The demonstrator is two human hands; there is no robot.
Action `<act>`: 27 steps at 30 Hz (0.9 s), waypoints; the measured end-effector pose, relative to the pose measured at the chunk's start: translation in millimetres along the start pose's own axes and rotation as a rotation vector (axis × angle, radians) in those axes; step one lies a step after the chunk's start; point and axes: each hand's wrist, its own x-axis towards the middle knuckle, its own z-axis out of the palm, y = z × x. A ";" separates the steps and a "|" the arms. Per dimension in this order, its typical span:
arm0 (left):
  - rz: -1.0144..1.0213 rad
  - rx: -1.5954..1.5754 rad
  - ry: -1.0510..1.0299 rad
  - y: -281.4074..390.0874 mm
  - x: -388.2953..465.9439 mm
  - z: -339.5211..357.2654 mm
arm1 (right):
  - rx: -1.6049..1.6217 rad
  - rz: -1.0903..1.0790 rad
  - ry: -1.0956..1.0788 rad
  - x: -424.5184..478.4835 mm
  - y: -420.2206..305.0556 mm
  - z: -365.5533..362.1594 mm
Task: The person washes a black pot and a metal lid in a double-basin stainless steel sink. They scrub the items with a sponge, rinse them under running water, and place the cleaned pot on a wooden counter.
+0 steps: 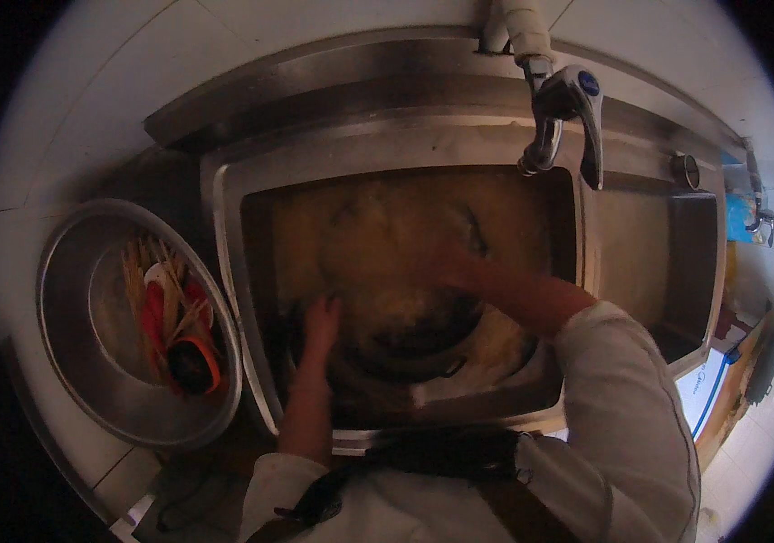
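Observation:
Both of my hands reach into a deep stainless steel sink (229, 271) holding murky brown water (387, 210). My left hand (322, 315) is at the left side of the basin, its fingers partly hidden by the water. Blurred and dim, my right hand (445, 265) reaches over the middle, and I cannot make out its fingers. Below it lies a dark round pan-like vessel (421, 370) with a small handle, partly under the water. Another dark shape (474, 231) shows beyond my right hand, too unclear to name.
A chrome tap (550, 129) hangs over the sink's back right corner. To the right is a second basin (631, 251). At the left stands a large metal basin (54, 326) with thin sticks (134, 271), red items (153, 312) and an orange-rimmed cup (193, 366).

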 end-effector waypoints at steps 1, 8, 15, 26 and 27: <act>0.066 0.110 -0.012 2.4 -4.5 1.4 | -0.037 0.073 0.014 15.7 3.5 -0.3; -0.292 -0.927 -0.017 33.7 -47.2 3.2 | 0.339 0.137 0.211 91.1 -91.8 18.4; -0.065 -0.096 0.009 22.1 -60.6 -71.6 | 0.804 -0.319 0.138 -9.4 -66.9 51.2; 0.294 0.083 0.467 111.6 -165.7 -235.9 | 0.860 0.391 0.575 -33.3 -92.6 -39.3; 0.218 -0.073 0.419 120.8 -171.3 -240.7 | 1.214 0.411 0.563 -36.3 -91.9 -50.7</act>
